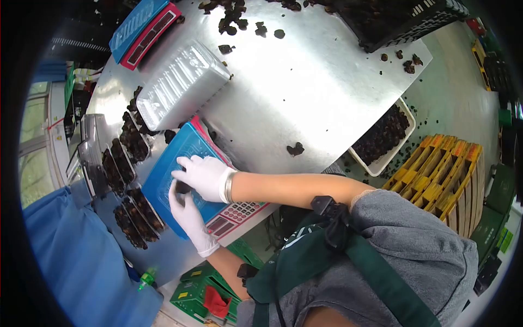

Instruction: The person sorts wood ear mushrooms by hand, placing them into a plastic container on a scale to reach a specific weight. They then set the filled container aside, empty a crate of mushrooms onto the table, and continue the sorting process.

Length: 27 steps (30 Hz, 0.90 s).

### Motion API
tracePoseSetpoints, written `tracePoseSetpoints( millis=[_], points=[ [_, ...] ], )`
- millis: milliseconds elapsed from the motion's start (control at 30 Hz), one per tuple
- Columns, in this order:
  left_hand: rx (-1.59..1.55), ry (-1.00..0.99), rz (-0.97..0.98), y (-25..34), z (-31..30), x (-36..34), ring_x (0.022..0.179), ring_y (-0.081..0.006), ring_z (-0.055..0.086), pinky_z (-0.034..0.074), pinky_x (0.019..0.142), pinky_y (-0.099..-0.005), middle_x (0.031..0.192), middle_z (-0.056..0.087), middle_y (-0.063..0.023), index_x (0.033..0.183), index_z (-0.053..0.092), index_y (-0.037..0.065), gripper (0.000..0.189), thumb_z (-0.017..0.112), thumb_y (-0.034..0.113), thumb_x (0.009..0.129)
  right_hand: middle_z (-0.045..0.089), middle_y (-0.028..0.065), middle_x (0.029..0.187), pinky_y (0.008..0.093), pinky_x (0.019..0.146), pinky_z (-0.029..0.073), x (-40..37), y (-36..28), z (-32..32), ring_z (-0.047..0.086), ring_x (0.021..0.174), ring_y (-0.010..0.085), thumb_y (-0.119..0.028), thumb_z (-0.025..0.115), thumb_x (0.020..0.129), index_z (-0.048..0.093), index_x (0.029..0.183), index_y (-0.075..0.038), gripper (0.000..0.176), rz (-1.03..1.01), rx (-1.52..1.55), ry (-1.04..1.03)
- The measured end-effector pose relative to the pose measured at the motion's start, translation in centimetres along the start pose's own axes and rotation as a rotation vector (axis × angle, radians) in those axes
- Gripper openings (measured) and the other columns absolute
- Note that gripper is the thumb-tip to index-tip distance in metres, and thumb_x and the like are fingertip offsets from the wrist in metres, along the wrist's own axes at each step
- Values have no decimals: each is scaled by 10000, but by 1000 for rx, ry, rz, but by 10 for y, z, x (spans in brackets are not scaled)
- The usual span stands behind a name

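Observation:
Both hands wear white gloves over a blue scale pan (163, 180). My left hand (188, 218) is at the lower side of the pan, thumb and fingers around a dark piece (183, 187). Just above it my right hand (204, 177) has its fingers apart, the fingertips close to that same piece; nothing shows in its grasp. Part of the dark piece is hidden by the gloves. The scale's red keypad (245, 211) lies below my right wrist. Clear trays with dark dried pieces (133, 136) stand left of the scale.
Stacked clear trays (182, 84) and a second scale (147, 35) are beyond. A black crate (397, 22) sits at the far table corner. Loose dark pieces (295, 149) are scattered on the metal table (272, 109). A white bin (384, 136), yellow pallets (441, 174) and green crates (201, 291) stand lower.

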<state>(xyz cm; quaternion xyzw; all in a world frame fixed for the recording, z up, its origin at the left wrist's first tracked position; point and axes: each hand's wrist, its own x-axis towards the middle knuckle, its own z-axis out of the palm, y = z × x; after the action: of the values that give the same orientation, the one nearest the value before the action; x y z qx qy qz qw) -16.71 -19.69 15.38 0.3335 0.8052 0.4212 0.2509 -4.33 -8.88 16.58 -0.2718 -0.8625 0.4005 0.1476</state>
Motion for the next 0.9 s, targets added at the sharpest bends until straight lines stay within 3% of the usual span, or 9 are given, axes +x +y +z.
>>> tracePoseSetpoints(
  millis=[167,233,267,400,500,633,700,833,900],
  points=[
    [149,193,6,5,-8,-18,1068,-200,552,450,943,-324,1383,504,-148,1429,448,41,571,532,-65,875,512,182,1349,424,951,487,-63,31,-3,567,1142,357,-59,598,843,545,1297,-60,457,-201,280,663],
    [324,320,113,26,2,-26,1083,-230,552,445,951,-346,1377,499,-150,1430,446,49,577,545,-56,872,492,198,1373,445,1038,432,-111,66,27,516,1230,379,-31,579,848,526,1322,-44,477,-131,285,676],
    [404,374,257,36,12,-30,1115,-294,549,435,967,-380,1362,494,-164,1404,466,33,563,546,-53,854,466,201,1404,453,1073,394,-137,87,42,481,1273,375,-64,584,859,515,1337,-39,484,-91,171,537],
    [356,251,657,68,72,-51,1091,-270,543,447,903,-359,1322,518,-156,1349,499,2,547,567,-78,812,306,189,1554,467,1185,230,-175,118,50,294,1444,331,-281,577,901,414,1453,-52,619,113,-256,-8],
    [172,-84,743,66,140,-59,1130,-306,545,445,946,-373,1275,547,-178,1303,533,-11,513,593,-69,796,307,190,1554,465,1187,225,-150,140,39,290,1446,328,-298,573,905,390,1466,-53,639,36,-233,25],
    [125,-210,743,48,222,-38,1176,-354,520,412,1018,-431,1278,546,-201,1311,533,-5,500,616,-26,818,370,199,1510,484,1161,255,-123,180,4,324,1428,327,-317,569,890,430,1432,-58,616,299,-545,242],
    [167,-234,733,41,251,-22,1216,-367,488,385,1045,-452,1308,524,-206,1329,521,1,504,620,6,834,399,168,1489,517,1073,339,-131,215,-43,389,1368,352,-307,569,877,473,1403,-92,576,513,-394,433],
    [337,-225,701,31,292,33,1317,-393,388,295,1116,-514,1380,460,-217,1358,498,19,502,608,132,882,396,209,1488,538,1149,245,-231,291,-124,357,1377,388,-247,556,897,445,1441,-97,575,1091,-559,605],
    [506,-102,720,30,308,54,1312,-411,390,281,1127,-549,1385,456,-229,1362,494,27,514,606,176,883,455,204,1412,540,1065,329,-311,335,-139,453,1254,384,-175,534,879,481,1381,-55,519,1100,-995,755]
  ],
)
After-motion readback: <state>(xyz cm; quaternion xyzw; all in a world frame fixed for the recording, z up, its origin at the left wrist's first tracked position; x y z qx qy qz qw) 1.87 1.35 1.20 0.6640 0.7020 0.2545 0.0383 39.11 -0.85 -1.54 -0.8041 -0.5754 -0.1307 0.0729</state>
